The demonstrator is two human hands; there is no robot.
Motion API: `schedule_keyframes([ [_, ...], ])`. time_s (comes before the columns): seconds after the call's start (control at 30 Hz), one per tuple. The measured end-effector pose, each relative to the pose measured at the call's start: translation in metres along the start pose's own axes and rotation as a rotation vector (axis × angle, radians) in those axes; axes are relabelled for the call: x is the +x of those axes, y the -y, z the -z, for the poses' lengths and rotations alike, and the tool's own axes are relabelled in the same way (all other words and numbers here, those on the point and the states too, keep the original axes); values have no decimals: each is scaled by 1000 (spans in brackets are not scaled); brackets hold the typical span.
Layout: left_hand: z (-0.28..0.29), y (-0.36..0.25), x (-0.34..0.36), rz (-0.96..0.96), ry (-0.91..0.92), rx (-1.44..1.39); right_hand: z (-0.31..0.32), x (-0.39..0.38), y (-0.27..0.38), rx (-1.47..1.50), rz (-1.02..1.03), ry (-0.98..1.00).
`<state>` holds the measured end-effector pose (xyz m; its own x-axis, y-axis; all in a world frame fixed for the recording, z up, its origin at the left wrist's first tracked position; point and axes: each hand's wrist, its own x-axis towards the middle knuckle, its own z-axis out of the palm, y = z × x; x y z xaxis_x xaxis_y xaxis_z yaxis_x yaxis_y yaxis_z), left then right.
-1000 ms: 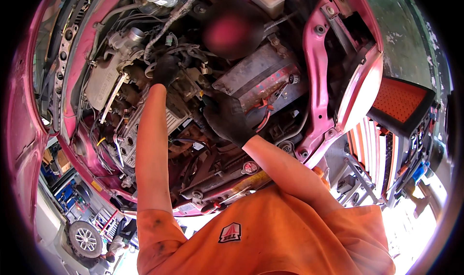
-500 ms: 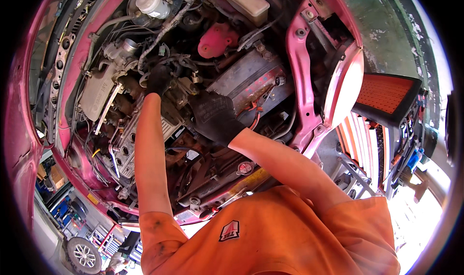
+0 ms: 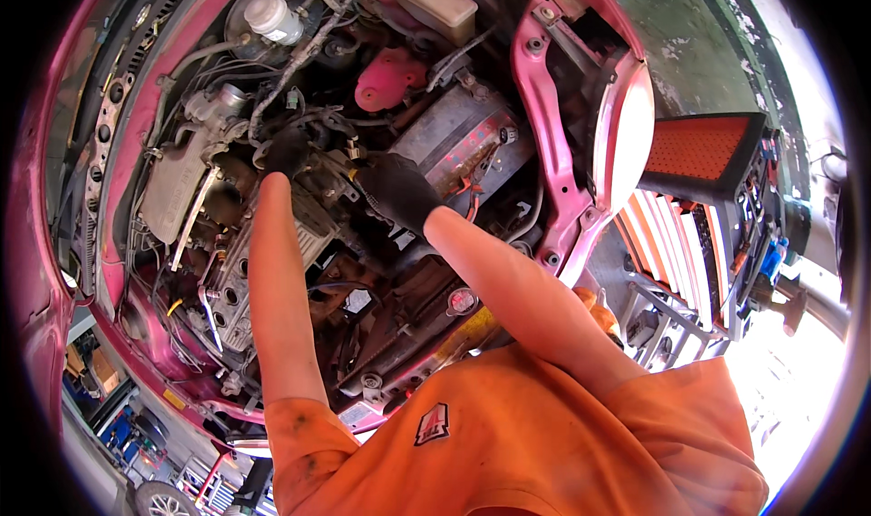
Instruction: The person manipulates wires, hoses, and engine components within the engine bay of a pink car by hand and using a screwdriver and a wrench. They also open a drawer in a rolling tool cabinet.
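Note:
Both of my hands wear black gloves and reach into the open engine bay of a pink-red car. My left hand is down among dark hoses and wiring at the far end of the engine; its fingers are hidden. To its right, my right hand is curled at the engine's end, beside a small connector and close to the battery. What its fingers close on does not show. The intake manifold and throttle body lie left of my left hand.
Beyond my hands are a white-capped reservoir and a pink cover. The radiator cap sits near the front edge, below my right forearm. A pink body panel bounds the right side. Outside stands a cart with an orange-lined tray.
The view has shifted slightly, so the engine bay sits further left. My right hand has turned and its fingers are more curled at the engine's end. My left hand stays among the hoses.

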<state>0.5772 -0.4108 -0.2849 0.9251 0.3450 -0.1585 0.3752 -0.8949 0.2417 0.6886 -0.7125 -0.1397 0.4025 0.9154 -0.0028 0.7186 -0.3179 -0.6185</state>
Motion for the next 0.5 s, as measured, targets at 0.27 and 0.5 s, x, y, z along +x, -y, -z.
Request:
schedule_keyframes([
  [0.27, 19, -41, 11, -6, 120, 0, 2, 1, -5, 340, -360, 71],
  [0.5, -3, 0, 3, -20, -31, -192, 9, 2, 26, 267, -420, 15],
])
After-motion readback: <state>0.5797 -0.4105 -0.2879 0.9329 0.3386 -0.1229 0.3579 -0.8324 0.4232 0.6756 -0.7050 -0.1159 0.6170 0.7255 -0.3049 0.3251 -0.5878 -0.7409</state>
